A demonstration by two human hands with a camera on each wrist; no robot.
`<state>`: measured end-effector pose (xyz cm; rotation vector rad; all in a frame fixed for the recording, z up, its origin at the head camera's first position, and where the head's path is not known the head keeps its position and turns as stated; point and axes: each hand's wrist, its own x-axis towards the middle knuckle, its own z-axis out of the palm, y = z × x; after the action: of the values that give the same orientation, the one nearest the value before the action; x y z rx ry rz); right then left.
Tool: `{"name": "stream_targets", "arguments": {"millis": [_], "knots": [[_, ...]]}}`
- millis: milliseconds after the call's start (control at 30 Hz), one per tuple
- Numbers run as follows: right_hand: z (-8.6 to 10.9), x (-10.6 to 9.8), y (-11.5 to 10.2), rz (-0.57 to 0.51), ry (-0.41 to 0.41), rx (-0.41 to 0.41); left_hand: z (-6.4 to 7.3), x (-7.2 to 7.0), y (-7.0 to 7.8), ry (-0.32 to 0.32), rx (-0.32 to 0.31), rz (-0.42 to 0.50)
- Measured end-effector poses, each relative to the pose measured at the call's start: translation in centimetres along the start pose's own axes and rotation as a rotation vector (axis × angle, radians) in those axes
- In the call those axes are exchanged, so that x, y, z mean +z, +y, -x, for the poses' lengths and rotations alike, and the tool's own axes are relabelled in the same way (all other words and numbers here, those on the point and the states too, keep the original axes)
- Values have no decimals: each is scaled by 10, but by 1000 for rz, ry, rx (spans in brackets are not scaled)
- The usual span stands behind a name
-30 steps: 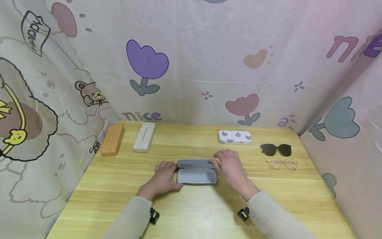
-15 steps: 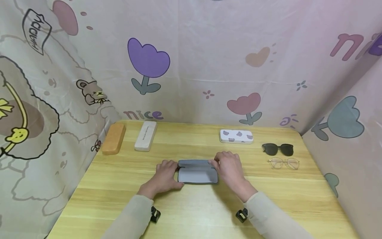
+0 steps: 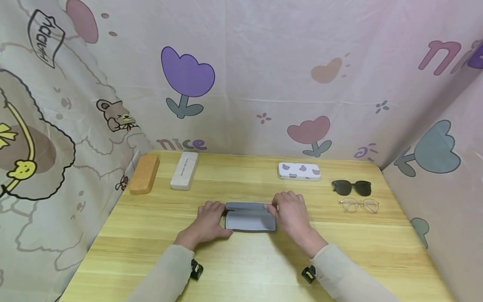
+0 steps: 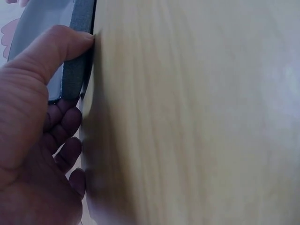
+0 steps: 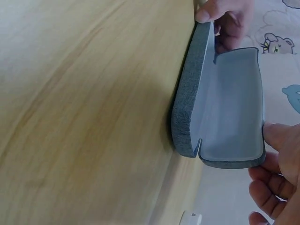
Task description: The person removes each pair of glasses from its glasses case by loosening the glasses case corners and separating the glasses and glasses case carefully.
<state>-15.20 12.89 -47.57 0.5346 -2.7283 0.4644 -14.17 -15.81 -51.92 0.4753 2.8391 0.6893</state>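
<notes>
An open glasses case (image 3: 250, 221), grey-blue outside with a pale grey lining, sits on the table in the head view. Its lid (image 5: 234, 108) stands tilted up at the back, and no glasses show inside. My left hand (image 3: 205, 224) grips the left end of the base, with the thumb (image 4: 61, 44) on the front wall and the fingers curled by the end. At the right end, my right hand (image 3: 292, 212) pinches the lid's edge between thumb and fingers, as the right wrist view shows.
An orange case (image 3: 144, 174) and a cream case (image 3: 184, 171) lie at the back left of the wooden table (image 3: 241, 268). A white patterned case (image 3: 299, 171) lies at the back right. Dark sunglasses (image 3: 352, 188) and thin-framed glasses (image 3: 359, 205) rest farther right. A printed curtain (image 3: 249, 54) stands behind.
The head view has shifted slightly. Both hands keep their hold on the case, and its lid stays raised with little visible movement.
</notes>
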Motion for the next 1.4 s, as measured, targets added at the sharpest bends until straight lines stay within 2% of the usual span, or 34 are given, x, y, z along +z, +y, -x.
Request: {"name": "stream_targets", "arguments": {"millis": [700,933,1400], "knots": [[9,3,0,42,65,-88,0,2,-1,20,-1,-9],[11,4,0,52,92,-96,-1,2,-1,25,2,-3],[13,5,0,51,93,-86,0,2,-1,21,1,7]]}}
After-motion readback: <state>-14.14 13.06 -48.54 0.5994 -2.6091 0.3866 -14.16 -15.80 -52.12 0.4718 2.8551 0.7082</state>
